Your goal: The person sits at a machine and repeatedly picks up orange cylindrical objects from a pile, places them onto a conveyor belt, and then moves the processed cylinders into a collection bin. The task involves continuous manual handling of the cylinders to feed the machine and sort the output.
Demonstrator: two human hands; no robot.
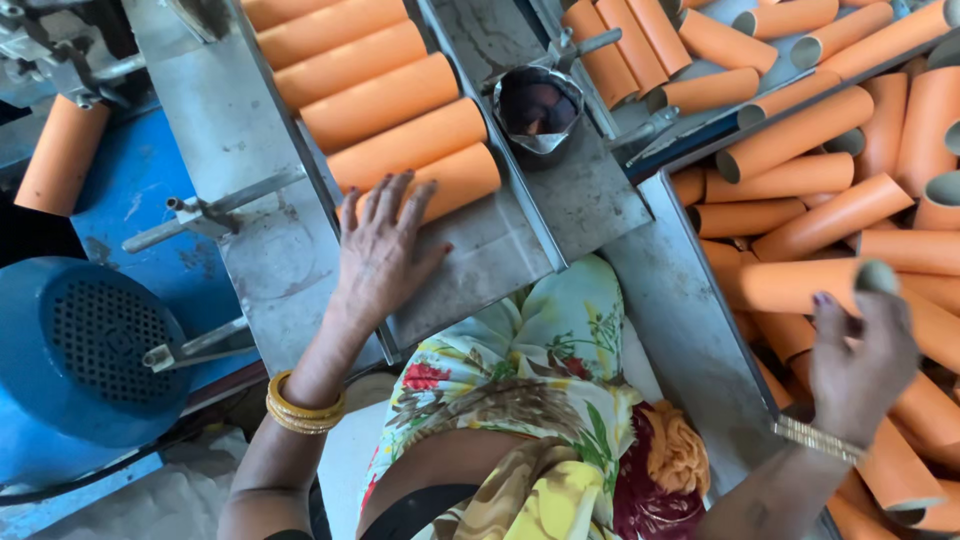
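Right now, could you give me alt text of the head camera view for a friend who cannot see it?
Seen from above, a person's left hand rests flat on a metal chute against the lowest in a row of orange tubes, while the right hand grips another orange tube over a bin of loose tubes. A blue motor sits at lower left.

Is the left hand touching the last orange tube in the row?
Touching. The head view shows the left hand flat on the metal chute, its fingertips overlapping the nearest orange tube.
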